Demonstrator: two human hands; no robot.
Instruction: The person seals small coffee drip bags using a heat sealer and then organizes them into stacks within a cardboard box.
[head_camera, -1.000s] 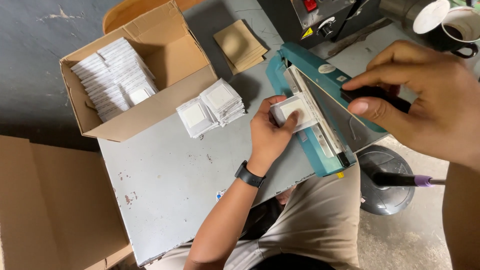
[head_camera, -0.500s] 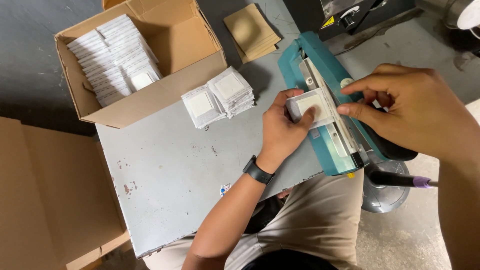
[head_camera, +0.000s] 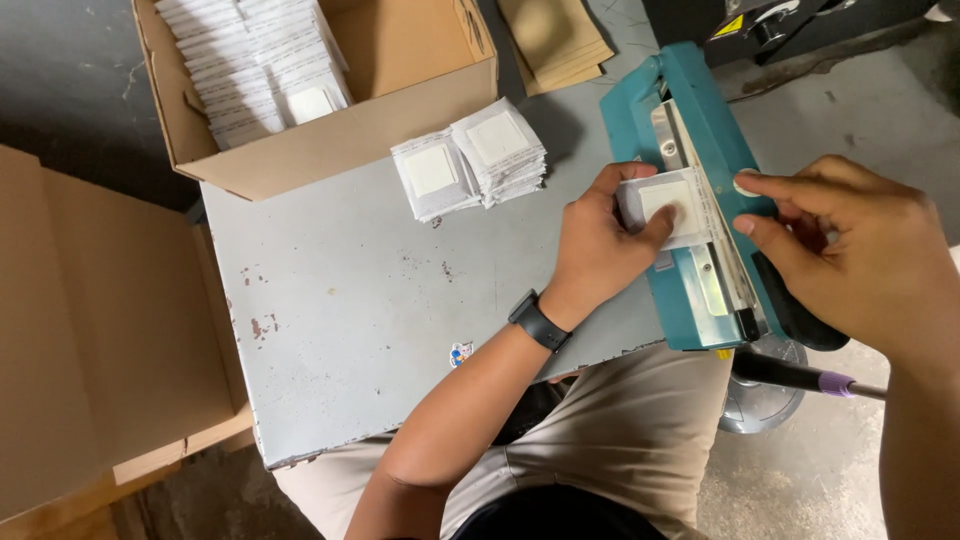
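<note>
Take the teal heat sealer (head_camera: 700, 200) as your landmark. Your left hand (head_camera: 600, 245) pins a small white square pouch (head_camera: 668, 205) against its bar. Left of the sealer, two stacks of white pouches (head_camera: 470, 160) lie side by side on the grey table. Further left and up, an open brown cardboard box (head_camera: 340, 145) holds rows of the same white pouches (head_camera: 250, 60). Above the sealer's far end lie tan paper envelopes (head_camera: 555, 35), and to their right a yellow triangular warning label (head_camera: 729, 26) sits on a black machine.

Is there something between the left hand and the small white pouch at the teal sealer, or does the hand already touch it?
Nothing visible stands between them. The left hand already holds the white pouch, thumb on top, its edge lying on the teal sealer. The right hand rests on the sealer's arm.
</note>
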